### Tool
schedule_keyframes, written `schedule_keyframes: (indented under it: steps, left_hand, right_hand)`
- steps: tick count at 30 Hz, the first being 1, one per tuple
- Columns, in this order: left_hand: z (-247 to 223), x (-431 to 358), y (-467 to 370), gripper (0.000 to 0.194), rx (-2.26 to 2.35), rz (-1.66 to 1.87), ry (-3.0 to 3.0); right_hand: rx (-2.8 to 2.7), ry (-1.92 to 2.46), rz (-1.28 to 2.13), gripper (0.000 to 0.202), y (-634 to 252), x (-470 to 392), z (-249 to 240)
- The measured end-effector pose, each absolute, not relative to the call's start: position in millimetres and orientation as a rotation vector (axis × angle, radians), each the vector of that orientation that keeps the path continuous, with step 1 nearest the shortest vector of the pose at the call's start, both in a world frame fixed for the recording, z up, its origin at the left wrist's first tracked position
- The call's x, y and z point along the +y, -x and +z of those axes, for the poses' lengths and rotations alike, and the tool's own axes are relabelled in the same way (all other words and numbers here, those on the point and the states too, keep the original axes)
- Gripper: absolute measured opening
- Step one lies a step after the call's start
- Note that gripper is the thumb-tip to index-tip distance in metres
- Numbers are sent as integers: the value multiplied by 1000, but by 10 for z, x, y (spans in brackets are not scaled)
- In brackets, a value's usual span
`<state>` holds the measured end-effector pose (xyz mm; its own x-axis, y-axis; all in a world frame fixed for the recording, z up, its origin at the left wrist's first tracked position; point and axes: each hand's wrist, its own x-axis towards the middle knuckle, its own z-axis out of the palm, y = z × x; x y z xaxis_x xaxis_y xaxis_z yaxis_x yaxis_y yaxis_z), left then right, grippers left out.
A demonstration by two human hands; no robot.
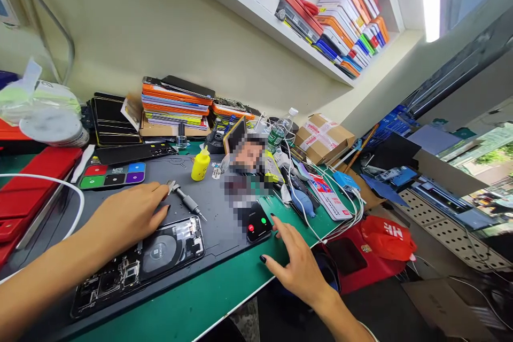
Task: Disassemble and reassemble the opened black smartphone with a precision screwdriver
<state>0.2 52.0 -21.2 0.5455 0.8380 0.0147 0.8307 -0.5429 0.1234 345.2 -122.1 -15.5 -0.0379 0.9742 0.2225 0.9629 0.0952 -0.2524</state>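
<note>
The opened phone [172, 251] lies on the near side of the gray mat [219, 219], its near edge just inside the mat's. The left hand [132, 211] reaches over its far edge, fingertips by the screwdriver [187, 203]; I cannot tell whether it grips anything. A stretch of mat separates the opened phone from the lit phone [258, 223] to the right. The right hand [294, 256], thumb and fingers spread wide, holds nothing beside that phone, over the near edge of the green worktop [192, 299]. Cables [340, 228] crowd the far right.
</note>
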Motion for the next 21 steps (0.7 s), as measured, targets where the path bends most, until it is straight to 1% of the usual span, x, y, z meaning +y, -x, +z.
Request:
schedule_keyframes:
  steps: [7,13,21]
  left_hand:
    - [-178,512,-12,28,1438,11,-2666]
    - [-134,496,-25,31,1433,-31,-2665]
    - [-158,492,-27,33,1430,3,-2694]
  right_hand:
    - [-1906,1980,-55,84,-3280,-1073,-277]
    - [-1808,1911,-165,71,-3124,-878,-388]
    - [-1794,1873,-214,75,-3051,-631,-412]
